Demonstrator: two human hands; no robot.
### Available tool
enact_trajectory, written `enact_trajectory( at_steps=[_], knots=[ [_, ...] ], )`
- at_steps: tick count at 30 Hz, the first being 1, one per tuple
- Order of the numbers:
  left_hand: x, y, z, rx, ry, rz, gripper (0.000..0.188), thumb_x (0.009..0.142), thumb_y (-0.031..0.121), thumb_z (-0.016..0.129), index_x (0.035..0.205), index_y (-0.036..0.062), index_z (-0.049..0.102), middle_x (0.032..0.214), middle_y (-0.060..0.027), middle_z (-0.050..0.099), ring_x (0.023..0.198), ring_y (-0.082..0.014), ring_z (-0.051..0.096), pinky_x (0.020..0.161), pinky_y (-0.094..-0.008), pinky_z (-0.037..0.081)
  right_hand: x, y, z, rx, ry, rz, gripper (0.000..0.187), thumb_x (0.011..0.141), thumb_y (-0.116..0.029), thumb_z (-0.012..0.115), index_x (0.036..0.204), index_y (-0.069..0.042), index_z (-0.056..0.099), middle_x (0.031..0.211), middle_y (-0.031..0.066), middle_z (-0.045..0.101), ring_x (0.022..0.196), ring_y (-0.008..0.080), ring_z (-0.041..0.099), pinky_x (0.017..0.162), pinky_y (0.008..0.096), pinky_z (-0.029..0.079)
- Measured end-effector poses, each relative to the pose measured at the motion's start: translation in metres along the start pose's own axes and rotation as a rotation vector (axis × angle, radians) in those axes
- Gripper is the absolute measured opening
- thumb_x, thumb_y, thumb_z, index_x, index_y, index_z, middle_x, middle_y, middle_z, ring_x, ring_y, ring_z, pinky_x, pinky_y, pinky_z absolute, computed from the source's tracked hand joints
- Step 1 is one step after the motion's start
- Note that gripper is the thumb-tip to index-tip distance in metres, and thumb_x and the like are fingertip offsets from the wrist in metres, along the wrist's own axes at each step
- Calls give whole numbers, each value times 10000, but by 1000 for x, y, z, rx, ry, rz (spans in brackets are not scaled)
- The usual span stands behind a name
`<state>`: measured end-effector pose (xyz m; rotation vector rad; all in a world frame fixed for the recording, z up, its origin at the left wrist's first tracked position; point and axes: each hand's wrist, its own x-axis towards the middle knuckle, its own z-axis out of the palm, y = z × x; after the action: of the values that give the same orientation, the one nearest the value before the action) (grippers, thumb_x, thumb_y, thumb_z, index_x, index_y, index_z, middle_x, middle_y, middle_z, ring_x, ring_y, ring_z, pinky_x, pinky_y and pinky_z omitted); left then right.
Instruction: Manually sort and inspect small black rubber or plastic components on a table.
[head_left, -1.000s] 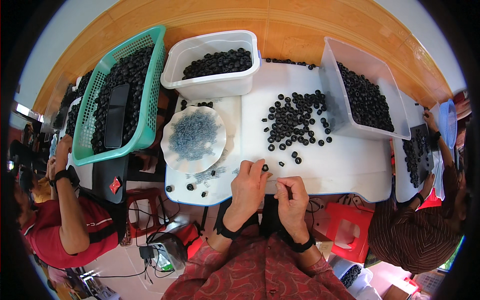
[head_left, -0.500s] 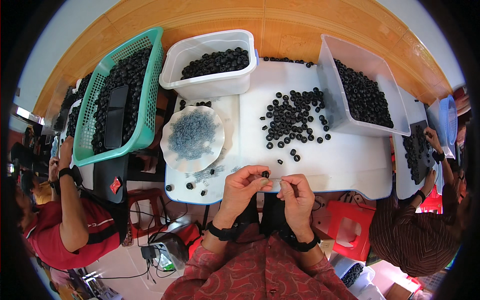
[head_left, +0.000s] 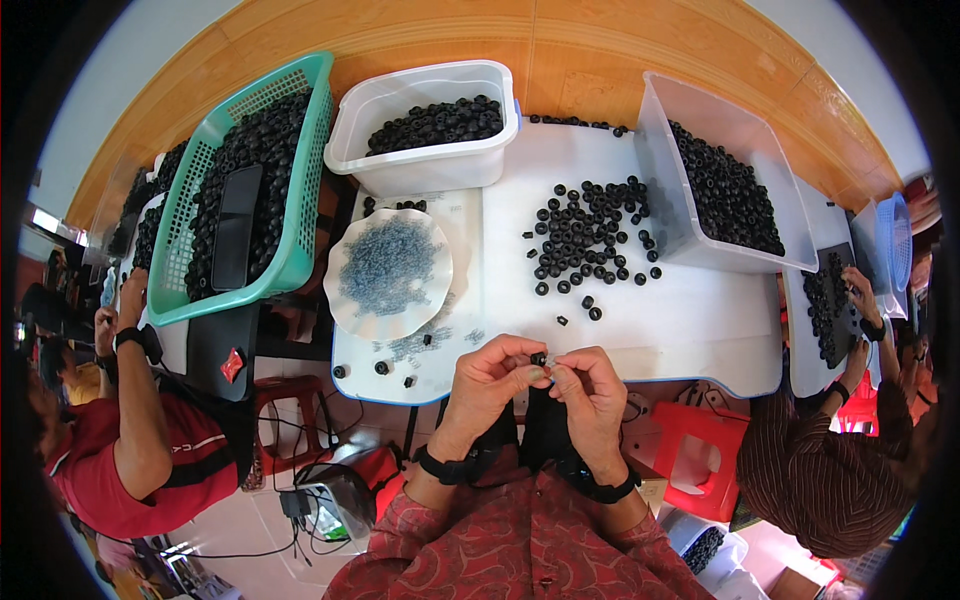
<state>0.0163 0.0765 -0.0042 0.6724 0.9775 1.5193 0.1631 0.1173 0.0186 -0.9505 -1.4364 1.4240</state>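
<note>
Above the table edge (head_left: 560,385), both hands now meet on a black ring (head_left: 538,358).

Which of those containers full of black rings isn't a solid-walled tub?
The green basket on the left: its walls are an open lattice, while the white tub and the clear bin have solid walls.

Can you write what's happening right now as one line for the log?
left hand: pinching small black ring | right hand: touching same ring | place: near edge of white table | nearby: loose black rings
</note>
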Motion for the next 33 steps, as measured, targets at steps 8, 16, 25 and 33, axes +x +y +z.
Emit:
enact_trajectory(
  at_steps=[8,16,25,33],
  knots=[
    [-4,6,-1,86,-19,-18,270,861,-77,669,1126,-28,655,985,-58,645,903,-143,650,818,-259,557,1,0,-3,-77,-50,-11,41,932,-17,640,956,9,620,884,42,621,718,77,603,630,213,492],
    [-5,1,-7,154,-31,16,271,851,-88,668,1114,-24,669,1072,-72,637,962,-144,637,840,-261,538,2,1,-6,-63,-85,49,61,934,-54,650,953,-2,625,843,18,625,688,61,581,616,201,475],
    [-5,3,-7,207,-66,56,271,854,-77,670,1117,-14,675,1082,-83,644,986,-150,637,850,-262,526,5,0,-8,3,-85,186,60,926,-37,655,944,12,625,831,35,650,697,64,592,620,206,489],
    [-4,-3,-13,58,-101,18,264,860,-63,672,1121,-29,669,1068,-106,646,934,-160,653,823,-280,553,10,-1,-7,221,-125,350,105,916,-76,686,973,4,647,813,31,670,684,58,588,619,193,479]
  ],
)
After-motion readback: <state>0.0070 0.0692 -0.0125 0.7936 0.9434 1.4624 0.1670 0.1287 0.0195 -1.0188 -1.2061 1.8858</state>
